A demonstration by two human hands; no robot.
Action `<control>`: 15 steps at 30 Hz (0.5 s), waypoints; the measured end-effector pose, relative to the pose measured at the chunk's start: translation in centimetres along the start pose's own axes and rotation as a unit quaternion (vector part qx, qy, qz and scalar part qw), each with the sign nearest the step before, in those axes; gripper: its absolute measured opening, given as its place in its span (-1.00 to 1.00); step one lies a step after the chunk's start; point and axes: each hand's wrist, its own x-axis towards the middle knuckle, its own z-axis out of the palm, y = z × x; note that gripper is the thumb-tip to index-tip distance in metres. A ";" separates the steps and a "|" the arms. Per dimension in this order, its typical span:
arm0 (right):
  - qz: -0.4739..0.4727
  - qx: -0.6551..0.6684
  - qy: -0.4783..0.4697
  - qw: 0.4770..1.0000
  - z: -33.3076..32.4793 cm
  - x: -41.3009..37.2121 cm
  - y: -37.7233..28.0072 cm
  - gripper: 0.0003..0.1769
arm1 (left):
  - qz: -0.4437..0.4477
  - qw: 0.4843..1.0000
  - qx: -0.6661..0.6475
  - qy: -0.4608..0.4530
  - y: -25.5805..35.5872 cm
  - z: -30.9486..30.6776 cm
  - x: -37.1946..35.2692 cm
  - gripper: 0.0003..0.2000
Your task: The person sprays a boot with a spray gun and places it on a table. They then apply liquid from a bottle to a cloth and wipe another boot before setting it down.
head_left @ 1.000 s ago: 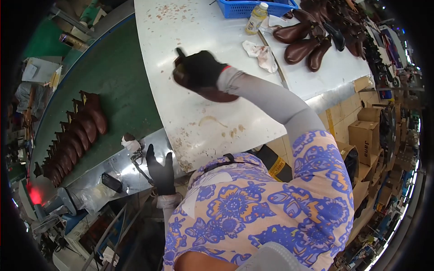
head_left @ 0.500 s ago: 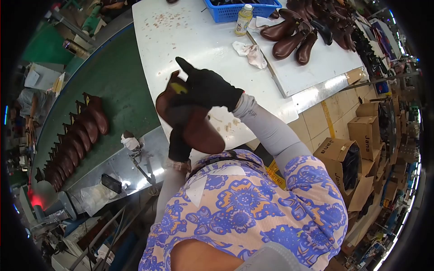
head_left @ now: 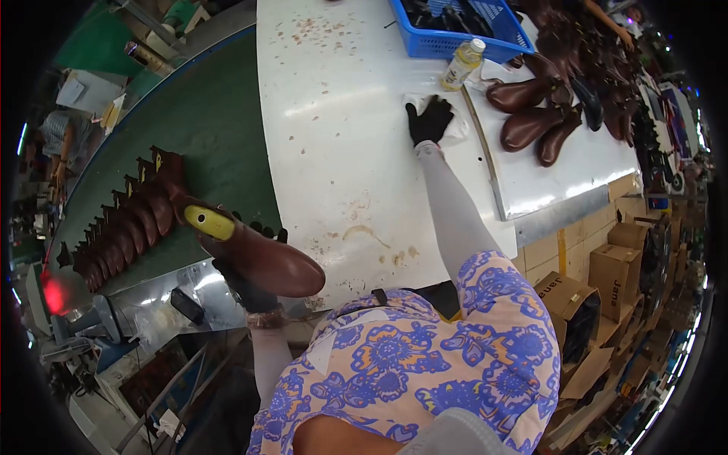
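Observation:
My left hand (head_left: 241, 287), in a black glove, is wrapped round a brown leather shoe upper (head_left: 265, 262) stretched on a yellow-green last. Its toe points right, and most of the palm is hidden beneath it. My right hand (head_left: 431, 121), also black-gloved, reaches far out over the white table (head_left: 341, 167). Its fingers are spread on a crumpled white cloth (head_left: 457, 130), which shows at its right side. Just beyond that hand stands a small bottle (head_left: 462, 65) of yellowish liquid with a white cap.
A row of brown lasted shoes (head_left: 136, 220) lies on the green conveyor belt (head_left: 216, 114) at left. A blue basket (head_left: 425, 44) holds dark items at the back. More brown shoes (head_left: 531, 125) are heaped on a white board at right. Cardboard boxes (head_left: 565, 299) stand on the floor.
My hands have come apart. The left has moved left and down with the shoe, whose last now shows. The right has let go of the shoe and gone forward onto the cloth.

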 end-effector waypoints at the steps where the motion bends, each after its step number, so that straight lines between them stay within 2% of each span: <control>1: -0.061 0.014 0.009 0.998 0.6 -0.8 -1.2 -0.22 | 0.010 1.000 0.025 -0.002 0.3 0.4 0.2 -0.26; 2: -0.122 0.028 0.016 0.992 0.4 -1.8 -2.3 -0.36 | 0.010 1.000 0.028 0.005 0.4 -0.6 0.4 -0.26; 4: -0.180 0.121 -0.067 0.974 -2.3 -4.6 -3.7 -0.51 | -0.007 0.996 -0.087 -0.006 0.6 -3.6 0.9 -0.29; 5: -0.216 0.126 -0.103 0.963 -5.1 -6.0 -4.1 -0.54 | -0.006 0.996 -0.087 -0.002 0.6 -3.4 0.9 -0.29; 6: -0.243 0.167 -0.060 0.954 -5.2 -8.3 -3.4 -0.56 | -0.008 0.996 -0.084 -0.017 0.5 -2.9 0.9 -0.31; 9: -0.241 0.280 -0.102 0.924 -10.1 -13.9 -1.4 -0.61 | 0.003 0.996 -0.081 -0.032 -0.7 -2.3 1.7 -0.34; 10: -0.231 0.314 -0.127 0.912 -12.0 -15.4 -1.1 -0.63 | -0.020 0.984 -0.110 -0.139 -1.8 -3.3 3.2 -0.35; 11: -0.134 0.385 -0.244 0.880 -14.5 -16.2 -1.2 -0.68 | -0.039 0.961 -0.132 -0.240 -2.5 -4.5 4.5 -0.36; 12: -0.226 0.238 -0.293 0.898 -12.4 -17.8 0.6 -0.69 | -0.057 0.929 -0.149 -0.335 -2.5 -5.7 4.5 -0.37; 14: -0.176 0.521 -0.335 0.765 -17.7 -18.1 0.6 -0.66 | -0.053 0.984 -0.147 -0.089 -1.6 -1.5 1.7 -0.42; 15: -0.158 0.535 -0.354 0.750 -21.0 -17.9 -0.8 -0.64 | -0.016 0.995 -0.082 -0.049 -1.5 -0.1 1.5 -0.45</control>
